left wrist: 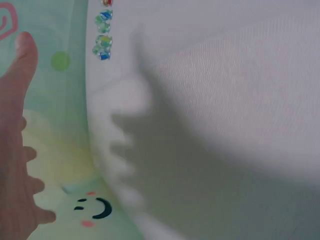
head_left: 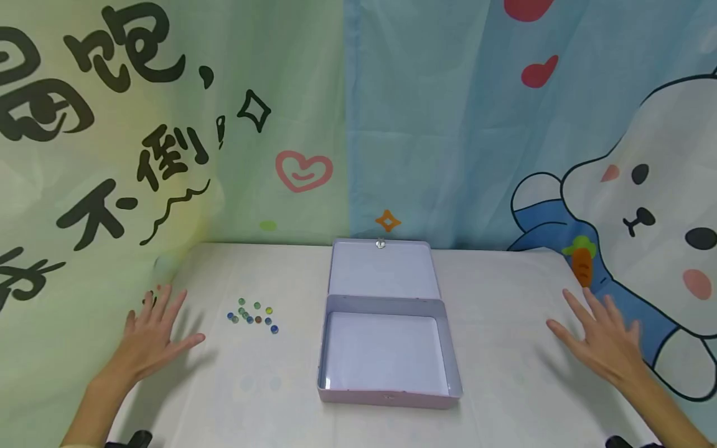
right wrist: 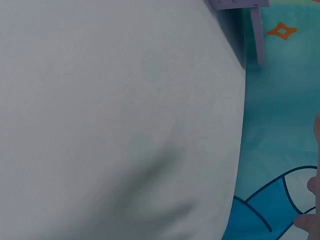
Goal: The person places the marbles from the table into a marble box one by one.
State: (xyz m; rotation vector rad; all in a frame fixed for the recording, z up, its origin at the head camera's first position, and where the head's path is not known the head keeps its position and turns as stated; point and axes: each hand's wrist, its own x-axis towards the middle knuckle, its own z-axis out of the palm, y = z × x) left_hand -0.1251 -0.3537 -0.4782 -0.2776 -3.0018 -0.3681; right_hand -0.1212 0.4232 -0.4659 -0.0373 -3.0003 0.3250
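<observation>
Both hands are held over the two sides of the white table with fingers spread. My left hand (head_left: 150,341) is at the left side, left of a loose group of small glass marbles (head_left: 249,320) in green, blue, yellow and brown. In the left wrist view the marbles (left wrist: 103,42) lie near the table's edge, beyond the thumb. At the right side my right hand (head_left: 606,343) holds nothing, and its shadow falls on the cloth. Between the hands stands a pale purple box (head_left: 389,399) with its lid (head_left: 383,269) swung back and nothing inside.
A white cloth covers the table (head_left: 504,373). Behind it hangs a green and blue printed curtain (head_left: 414,124) with writing, hearts and a white cartoon animal. A corner of the box (right wrist: 239,4) shows at the top of the right wrist view.
</observation>
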